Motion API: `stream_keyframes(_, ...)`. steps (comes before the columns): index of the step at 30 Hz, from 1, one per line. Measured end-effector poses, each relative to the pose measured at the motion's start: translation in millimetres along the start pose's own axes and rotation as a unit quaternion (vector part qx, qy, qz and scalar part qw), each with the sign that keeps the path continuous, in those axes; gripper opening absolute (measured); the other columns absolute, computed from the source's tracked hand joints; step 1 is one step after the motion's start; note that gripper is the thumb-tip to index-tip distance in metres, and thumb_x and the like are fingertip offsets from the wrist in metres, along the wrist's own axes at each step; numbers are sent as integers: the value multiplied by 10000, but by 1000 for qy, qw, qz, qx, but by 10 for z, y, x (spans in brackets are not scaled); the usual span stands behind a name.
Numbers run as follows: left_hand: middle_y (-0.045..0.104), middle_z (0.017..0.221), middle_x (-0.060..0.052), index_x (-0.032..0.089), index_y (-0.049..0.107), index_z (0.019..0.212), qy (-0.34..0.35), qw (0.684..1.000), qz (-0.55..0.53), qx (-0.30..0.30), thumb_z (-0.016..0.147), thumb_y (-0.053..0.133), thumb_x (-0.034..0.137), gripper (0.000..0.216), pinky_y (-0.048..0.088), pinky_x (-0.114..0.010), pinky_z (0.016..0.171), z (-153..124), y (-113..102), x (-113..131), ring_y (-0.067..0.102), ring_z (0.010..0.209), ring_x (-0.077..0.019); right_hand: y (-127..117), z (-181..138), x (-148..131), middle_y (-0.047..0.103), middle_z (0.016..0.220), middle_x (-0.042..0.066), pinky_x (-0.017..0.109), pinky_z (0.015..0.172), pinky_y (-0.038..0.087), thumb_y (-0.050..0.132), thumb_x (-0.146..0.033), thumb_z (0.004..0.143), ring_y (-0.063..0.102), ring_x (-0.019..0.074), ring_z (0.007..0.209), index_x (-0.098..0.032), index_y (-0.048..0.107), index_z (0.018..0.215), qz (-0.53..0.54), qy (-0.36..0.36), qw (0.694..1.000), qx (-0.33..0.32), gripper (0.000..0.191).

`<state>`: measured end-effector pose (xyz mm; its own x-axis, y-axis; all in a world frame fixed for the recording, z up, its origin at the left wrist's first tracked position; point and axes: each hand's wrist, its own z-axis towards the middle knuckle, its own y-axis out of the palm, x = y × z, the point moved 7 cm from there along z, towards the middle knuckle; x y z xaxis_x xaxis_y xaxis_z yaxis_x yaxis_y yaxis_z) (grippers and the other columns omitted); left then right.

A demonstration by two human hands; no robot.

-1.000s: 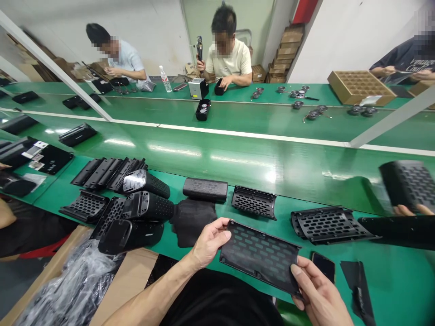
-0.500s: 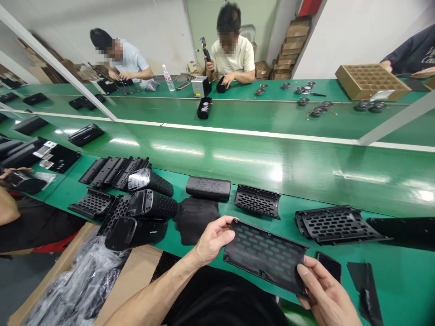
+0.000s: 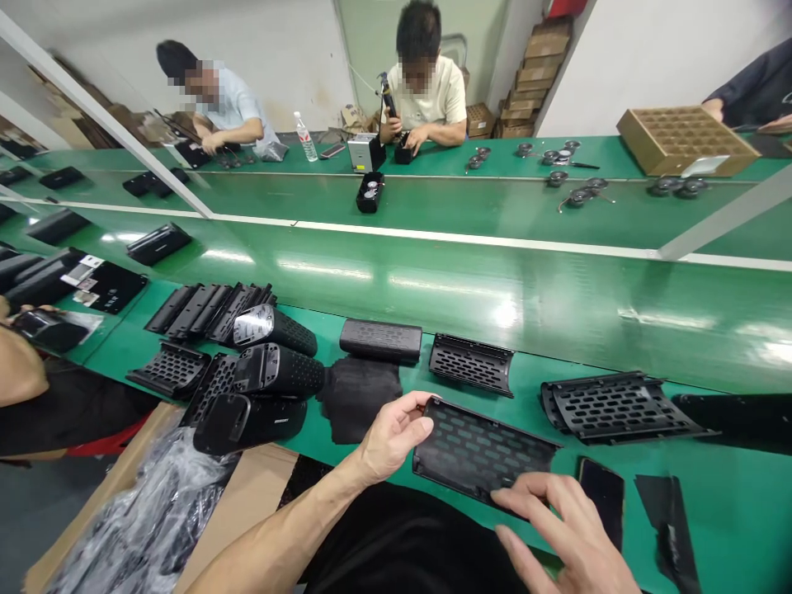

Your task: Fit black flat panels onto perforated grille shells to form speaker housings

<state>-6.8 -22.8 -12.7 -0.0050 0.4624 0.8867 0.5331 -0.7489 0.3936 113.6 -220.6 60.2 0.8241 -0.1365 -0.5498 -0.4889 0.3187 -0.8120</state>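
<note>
Perforated panel (image 3: 470, 454): black, curved, lying between the two hands and tilted; green shows dimly through its slots.
Left hand (image 3: 396, 441): pinched on the panel's left far corner, thumb on the face, fingers at the edge and behind.
Right hand (image 3: 560, 524): thumb and fingers spread apart, fingertips at the panel's near edge; whether they press on it I cannot tell.
Phone (image 3: 601, 495): just to the right of the right hand, dark screen up.
Dark strip (image 3: 671, 528): farther right of that hand, past the phone, creased.
Dark sheets (image 3: 359, 400): just beyond and left of the left hand, lying flat.
Closed case (image 3: 380, 340): straight beyond the left hand, behind the sheets.
Slotted shell (image 3: 471, 365): beyond the left hand, to its right, hollow side up.
Nested shells (image 3: 619, 408): beyond the right hand and to its right, overlapping.
Black housings (image 3: 278, 371): well left of the left hand, grouped closely.
Plastic wrap (image 3: 148, 511): left of the left forearm, crumpled.
Co-worker (image 3: 436, 103): far beyond both hands, gripping a tool (image 3: 388, 95).
</note>
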Motion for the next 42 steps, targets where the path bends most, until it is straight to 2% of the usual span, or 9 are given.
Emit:
stream_keyframes(5, 728, 1075, -79, 166, 701, 1263, -12, 1000, 4, -3, 928, 744, 407, 414, 477, -275, 891, -9, 15, -3, 630, 936, -163, 126, -11, 45, 617, 1050, 62, 348, 727, 548, 665, -361, 967, 616, 226, 930, -294, 608, 1204, -39, -18, 999, -30, 253)
stream_keyframes(14, 732, 1063, -82, 162, 703, 1262, -17, 1000, 4, 2, 921, 746, 419, 429, 475, -285, 889, -14, 8, -11, 630, 944, -178, 190, -69, 70, 605, 1087, 67, 346, 764, 523, 615, -303, 997, 625, 217, 959, -295, 599, 1234, -23, -15, 999, -29, 238)
stream_keyframes(18, 732, 1052, -78, 165, 701, 1269, -18, 1000, 3, 0, 928, 740, 407, 420, 473, -282, 893, -7, 14, -12, 626, 940, -172, 201, -82, 86, 606, 1078, 69, 351, 763, 505, 608, -324, 1009, 624, 222, 971, -283, 598, 1109, -24, 3, 999, -27, 109)
stream_keyframes(24, 731, 1074, -80, 170, 702, 1275, -12, 1000, 10, 0, 932, 733, 410, 420, 472, -287, 903, -5, 10, -18, 627, 963, -182, 179, -56, 4, 617, 1068, 56, 338, 780, 487, 601, -296, 1017, 621, 204, 966, -285, 603, 1226, -20, -21, 1000, -5, 209)
stream_keyframes(28, 730, 1080, -82, 170, 700, 1276, -8, 1000, 10, 2, 939, 729, 400, 409, 468, -287, 900, -12, -1, -31, 624, 963, -179, 158, -40, -11, 623, 1030, 47, 330, 761, 470, 600, -319, 1023, 622, 195, 951, -266, 593, 1111, -17, -16, 1000, 2, 103)
stream_keyframes(33, 721, 1052, -74, 170, 700, 1275, -8, 1000, 1, 1, 939, 731, 391, 403, 462, -283, 891, -16, -5, -53, 610, 945, -168, 141, -48, -23, 633, 1040, 40, 325, 784, 463, 588, -327, 1034, 626, 184, 958, -269, 601, 1190, -22, -22, 999, 10, 167)
stream_keyframes(38, 705, 1020, -66, 165, 704, 1270, -10, 1000, 7, 9, 934, 735, 400, 412, 458, -283, 880, -14, -12, -56, 598, 927, -166, 172, -82, 5, 631, 1013, 33, 328, 766, 454, 612, -348, 1021, 623, 191, 954, -262, 587, 1087, -9, -5, 1000, 7, 111)
stream_keyframes(42, 708, 1032, -76, 157, 705, 1266, -11, 1000, 4, 7, 928, 738, 409, 423, 459, -288, 885, -11, 4, -44, 603, 938, -175, 161, -56, -17, 639, 1053, 38, 331, 784, 463, 604, -319, 1023, 628, 189, 954, -272, 596, 1237, -11, -6, 1000, 7, 220)
